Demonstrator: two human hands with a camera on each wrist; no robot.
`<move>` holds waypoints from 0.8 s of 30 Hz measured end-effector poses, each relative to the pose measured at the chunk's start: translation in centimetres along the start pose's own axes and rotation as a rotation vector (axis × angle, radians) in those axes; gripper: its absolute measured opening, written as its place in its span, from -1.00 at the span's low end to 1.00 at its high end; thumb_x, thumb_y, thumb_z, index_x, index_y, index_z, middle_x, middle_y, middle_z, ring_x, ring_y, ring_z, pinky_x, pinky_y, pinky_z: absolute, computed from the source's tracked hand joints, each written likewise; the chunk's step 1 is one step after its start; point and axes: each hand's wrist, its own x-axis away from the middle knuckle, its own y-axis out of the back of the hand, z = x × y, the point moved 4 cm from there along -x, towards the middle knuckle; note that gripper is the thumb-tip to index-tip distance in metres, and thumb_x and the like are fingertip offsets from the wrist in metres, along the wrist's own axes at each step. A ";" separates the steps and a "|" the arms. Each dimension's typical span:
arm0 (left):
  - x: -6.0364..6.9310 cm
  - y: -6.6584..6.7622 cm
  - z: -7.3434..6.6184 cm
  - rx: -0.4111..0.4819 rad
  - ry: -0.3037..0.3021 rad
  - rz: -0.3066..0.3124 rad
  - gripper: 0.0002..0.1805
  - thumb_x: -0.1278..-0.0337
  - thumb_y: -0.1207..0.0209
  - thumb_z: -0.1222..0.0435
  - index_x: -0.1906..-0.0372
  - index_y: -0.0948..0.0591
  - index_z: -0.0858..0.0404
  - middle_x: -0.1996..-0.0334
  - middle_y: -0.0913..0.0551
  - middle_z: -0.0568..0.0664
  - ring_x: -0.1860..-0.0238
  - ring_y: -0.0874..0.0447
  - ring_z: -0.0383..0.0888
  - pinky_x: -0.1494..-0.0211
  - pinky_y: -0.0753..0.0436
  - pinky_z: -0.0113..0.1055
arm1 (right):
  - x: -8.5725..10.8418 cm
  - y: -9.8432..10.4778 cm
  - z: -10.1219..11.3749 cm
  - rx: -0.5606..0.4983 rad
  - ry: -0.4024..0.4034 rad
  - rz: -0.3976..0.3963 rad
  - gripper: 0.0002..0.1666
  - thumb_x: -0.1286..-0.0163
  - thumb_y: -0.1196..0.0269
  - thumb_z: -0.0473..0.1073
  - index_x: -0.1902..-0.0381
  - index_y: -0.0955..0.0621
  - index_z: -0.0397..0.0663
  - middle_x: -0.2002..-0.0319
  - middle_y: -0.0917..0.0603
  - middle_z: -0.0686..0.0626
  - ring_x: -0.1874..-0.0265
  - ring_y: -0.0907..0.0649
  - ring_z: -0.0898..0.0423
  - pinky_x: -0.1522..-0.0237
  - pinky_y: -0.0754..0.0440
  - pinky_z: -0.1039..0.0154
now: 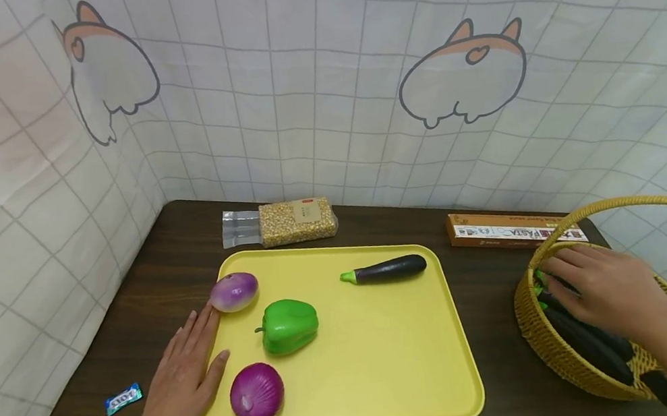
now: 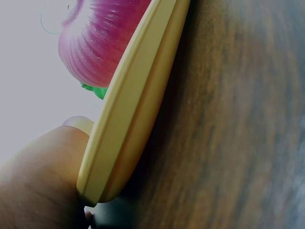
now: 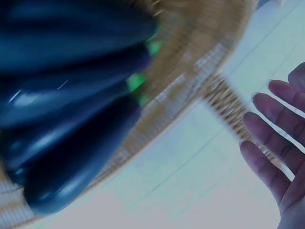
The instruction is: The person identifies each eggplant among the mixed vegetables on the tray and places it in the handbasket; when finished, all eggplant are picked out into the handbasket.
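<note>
My left hand [image 1: 183, 373] rests with straight fingers on the left edge of the yellow tray [image 1: 374, 359]. Its fingertips are close to a purple-and-white rounded vegetable [image 1: 234, 292]; a red onion [image 1: 257, 393] sits near the thumb. A green bell pepper [image 1: 289, 326] and one eggplant [image 1: 391, 269] also lie on the tray. At the right, my right hand [image 1: 613, 287] reaches over the wicker basket [image 1: 539, 342], above several dark eggplants [image 1: 592, 347]. In the right wrist view its fingers [image 3: 271, 112] are extended, apart from the eggplants, with nothing held.
Behind the tray lies a vacuum-packed bag of yellow grains [image 1: 295, 222]. A pasta box [image 1: 509, 229] is at the back right, close to the basket's tall handle [image 1: 620, 203]. A small blue wrapper [image 1: 123, 398] lies left of the left hand. Grid-patterned cloth [image 1: 298, 103] encloses the table.
</note>
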 end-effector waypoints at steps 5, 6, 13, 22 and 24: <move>0.0 0.0 0.1 -0.004 -0.004 -0.002 -0.20 -0.65 -0.04 0.06 -0.73 -0.02 0.23 -0.71 0.02 0.10 -0.65 0.07 0.26 -0.68 0.24 -0.07 | -2.6 -0.5 2.1 -0.038 0.050 -0.021 -0.30 -0.73 0.16 0.23 0.21 -0.76 -0.07 0.34 -0.72 0.01 0.43 -0.73 -0.01 0.49 -0.73 -0.05; 0.0 0.0 0.1 -0.005 -0.005 -0.003 -0.20 -0.65 -0.04 0.06 -0.73 -0.02 0.23 -0.71 0.02 0.10 -0.65 0.06 0.26 -0.68 0.24 -0.08 | -3.0 -0.6 2.4 -0.044 0.055 -0.023 -0.31 -0.73 0.15 0.22 0.20 -0.76 -0.07 0.34 -0.71 0.02 0.44 -0.72 0.00 0.51 -0.72 -0.03; 0.0 0.0 0.1 -0.007 -0.008 -0.004 -0.20 -0.66 -0.03 0.06 -0.73 -0.01 0.21 -0.71 0.02 0.09 -0.65 0.06 0.26 -0.68 0.24 -0.08 | -6.0 -1.9 4.3 -0.088 0.110 -0.038 -0.36 -0.75 0.13 0.17 0.13 -0.74 -0.09 0.31 -0.70 -0.01 0.42 -0.72 0.00 0.52 -0.71 -0.03; 0.0 0.1 -0.1 -0.001 -0.004 -0.007 -0.21 -0.65 -0.04 0.06 -0.73 -0.04 0.23 -0.70 0.00 0.10 -0.65 0.05 0.25 -0.68 0.24 -0.10 | -8.7 -5.9 7.3 -0.163 0.106 0.072 -0.30 -0.74 0.20 0.22 -0.12 -0.71 -0.13 0.05 -0.72 -0.11 0.11 -0.72 -0.12 0.13 -0.74 -0.13; 0.0 0.1 0.0 -0.002 -0.002 -0.007 -0.21 -0.65 -0.04 0.06 -0.72 -0.05 0.24 -0.70 0.00 0.10 -0.65 0.05 0.25 -0.68 0.24 -0.10 | -9.2 -6.9 7.8 -0.174 0.100 0.118 -0.38 -0.72 0.09 0.20 -0.21 -0.69 -0.12 -0.03 -0.71 -0.12 0.04 -0.70 -0.12 0.06 -0.73 -0.13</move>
